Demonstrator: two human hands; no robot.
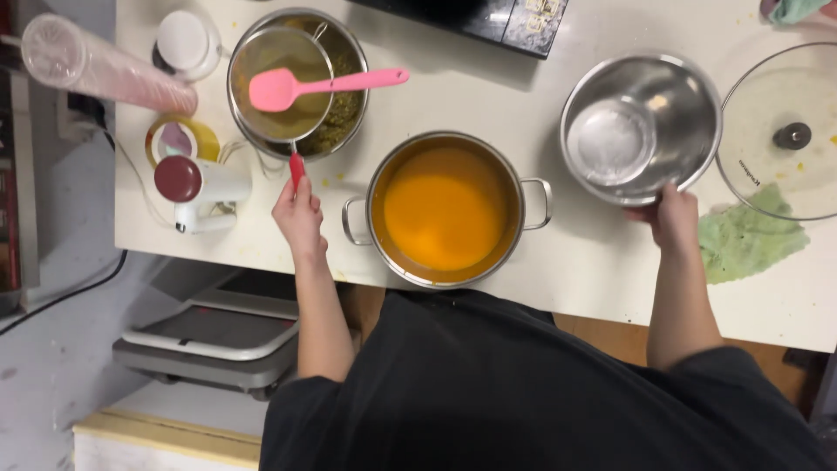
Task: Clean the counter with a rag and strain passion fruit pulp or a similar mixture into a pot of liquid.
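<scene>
My left hand [299, 218] grips the red handle [296, 168] of a metal sieve [281, 83] that rests over a steel bowl [349, 105] of greenish pulp. A pink spatula [323, 85] lies across the sieve. In front of me stands a steel pot [446, 209] full of smooth orange liquid. My right hand [673, 216] holds the near rim of an empty steel bowl [641, 126] on the white table [593, 262].
A glass lid [780, 131] lies at the right on a green cloth [745, 240]. A white hand blender [199, 187], a tape roll [181, 138], a jar [185, 44] and a sleeve of plastic cups [96, 68] sit at the left. A scale [218, 336] stands below the table.
</scene>
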